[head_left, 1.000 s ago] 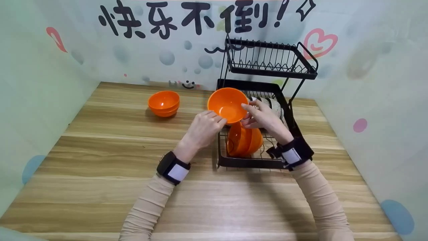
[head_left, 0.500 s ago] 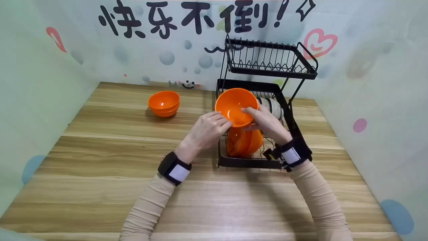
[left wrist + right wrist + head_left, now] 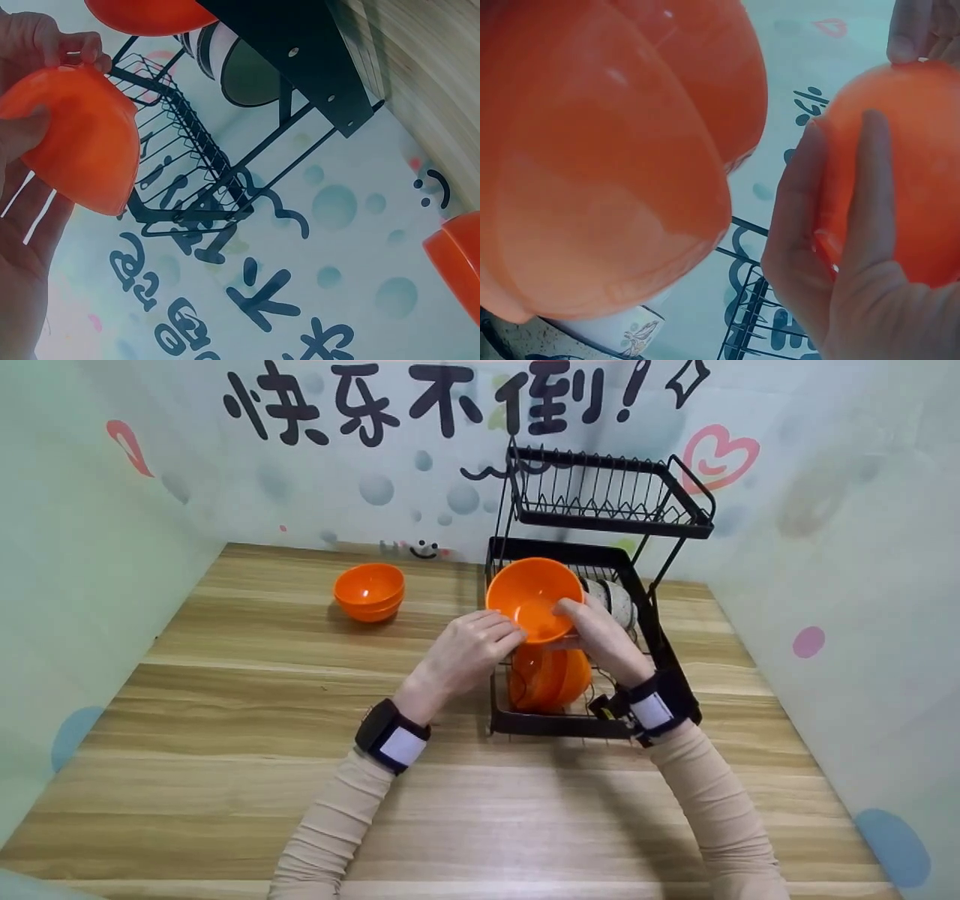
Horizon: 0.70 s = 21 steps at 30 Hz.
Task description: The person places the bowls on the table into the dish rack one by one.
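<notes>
An orange bowl (image 3: 534, 589) is held up over the lower tier of the black dish rack (image 3: 577, 726), its inside facing the head camera. My left hand (image 3: 474, 649) pinches its near left rim. The right hand (image 3: 609, 636) grips the right side, thumb inside the bowl and fingers spread on the outside wall, as the right wrist view shows on the bowl (image 3: 922, 172). Just below, orange bowls (image 3: 550, 681) stand on edge in the rack's front. Patterned white bowls (image 3: 616, 601) sit behind the right hand, partly hidden by it.
Two stacked orange bowls (image 3: 369, 592) stand on the wooden table (image 3: 225, 720) left of the rack. The rack's upper tier (image 3: 607, 495) rises at the back, close to the printed wall (image 3: 360, 517). Side walls border the table on the left and right.
The held bowl has moved a little to the right. The right hand's thumb has gone from the rim to farther inside the bowl, and the left hand has followed rightward.
</notes>
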{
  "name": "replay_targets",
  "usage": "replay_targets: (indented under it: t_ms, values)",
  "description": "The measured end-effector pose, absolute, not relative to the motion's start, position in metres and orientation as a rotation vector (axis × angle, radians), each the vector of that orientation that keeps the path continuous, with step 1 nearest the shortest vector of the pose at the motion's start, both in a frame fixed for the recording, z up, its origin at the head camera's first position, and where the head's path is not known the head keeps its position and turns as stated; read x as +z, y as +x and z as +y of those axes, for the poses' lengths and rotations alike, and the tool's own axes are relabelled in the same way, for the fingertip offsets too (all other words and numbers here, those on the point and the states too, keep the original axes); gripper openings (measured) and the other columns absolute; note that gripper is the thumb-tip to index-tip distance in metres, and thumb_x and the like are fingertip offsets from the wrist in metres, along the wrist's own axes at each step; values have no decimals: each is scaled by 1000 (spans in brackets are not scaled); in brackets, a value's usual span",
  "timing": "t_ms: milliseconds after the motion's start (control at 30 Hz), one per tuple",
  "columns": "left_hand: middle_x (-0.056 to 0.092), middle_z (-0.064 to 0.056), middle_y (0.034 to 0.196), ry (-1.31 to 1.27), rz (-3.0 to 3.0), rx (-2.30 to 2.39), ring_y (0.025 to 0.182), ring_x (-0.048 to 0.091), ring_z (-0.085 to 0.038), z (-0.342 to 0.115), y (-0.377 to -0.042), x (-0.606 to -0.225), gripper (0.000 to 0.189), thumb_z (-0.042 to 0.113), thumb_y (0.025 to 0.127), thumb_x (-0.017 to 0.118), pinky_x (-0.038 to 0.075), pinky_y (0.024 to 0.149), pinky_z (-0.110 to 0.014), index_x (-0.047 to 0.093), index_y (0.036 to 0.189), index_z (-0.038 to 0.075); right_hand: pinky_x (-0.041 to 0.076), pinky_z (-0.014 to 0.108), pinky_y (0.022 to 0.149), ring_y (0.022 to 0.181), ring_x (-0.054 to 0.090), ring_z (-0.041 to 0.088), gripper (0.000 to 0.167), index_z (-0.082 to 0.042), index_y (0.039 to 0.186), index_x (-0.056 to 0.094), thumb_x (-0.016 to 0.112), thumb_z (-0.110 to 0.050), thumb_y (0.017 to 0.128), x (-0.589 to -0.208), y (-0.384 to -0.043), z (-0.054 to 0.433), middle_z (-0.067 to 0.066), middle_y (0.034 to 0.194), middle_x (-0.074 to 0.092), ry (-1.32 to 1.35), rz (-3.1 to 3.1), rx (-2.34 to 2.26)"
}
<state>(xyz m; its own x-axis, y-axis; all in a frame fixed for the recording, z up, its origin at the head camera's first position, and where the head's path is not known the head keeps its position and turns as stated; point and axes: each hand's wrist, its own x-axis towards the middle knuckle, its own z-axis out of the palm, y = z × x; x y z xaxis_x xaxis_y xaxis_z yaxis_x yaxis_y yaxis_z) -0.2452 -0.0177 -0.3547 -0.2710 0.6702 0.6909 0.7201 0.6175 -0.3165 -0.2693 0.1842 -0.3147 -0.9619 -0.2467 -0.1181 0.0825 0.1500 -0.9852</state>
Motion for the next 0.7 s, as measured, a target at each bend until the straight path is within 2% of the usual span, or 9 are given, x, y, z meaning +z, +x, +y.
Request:
replay_targets:
  t_ms: [233, 433, 567, 700]
  values:
    - [73, -5, 106, -1033, -1922, -107, 98, 69, -18, -25, -251, -351, 23, 3, 86, 62, 53, 90, -29, 69, 108, 9, 56, 34, 84, 95, 63, 22, 56, -7, 145, 27, 40, -11, 90, -313, -273, 193, 17, 125, 47, -123, 2221, -1872]
    - [71, -9, 111, -938, -2007, -200, 102, 68, -22, -41, -261, -352, 23, 5, 88, 61, 53, 91, -32, 67, 110, 6, 55, 38, 89, 94, 64, 21, 55, -8, 145, 26, 40, -11, 92, -311, -274, 210, 16, 122, 49, -135, 2268, -1866]
    - [69, -12, 115, -837, -2120, -267, 105, 67, -25, -56, -271, -357, 28, 14, 89, 62, 52, 94, -35, 64, 115, 4, 54, 41, 88, 90, 66, 19, 52, -5, 143, 29, 40, -12, 93, -308, -273, 223, 15, 117, 51, -153, 2287, -1887]
    - [67, -15, 117, -719, -2216, -313, 108, 65, -28, -69, -281, -364, 32, 17, 90, 61, 50, 96, -38, 62, 119, 2, 57, 35, 82, 82, 67, 15, 49, 0, 140, 30, 40, -14, 94, -306, -272, 234, 13, 106, 56, -134, 2308, -1880]
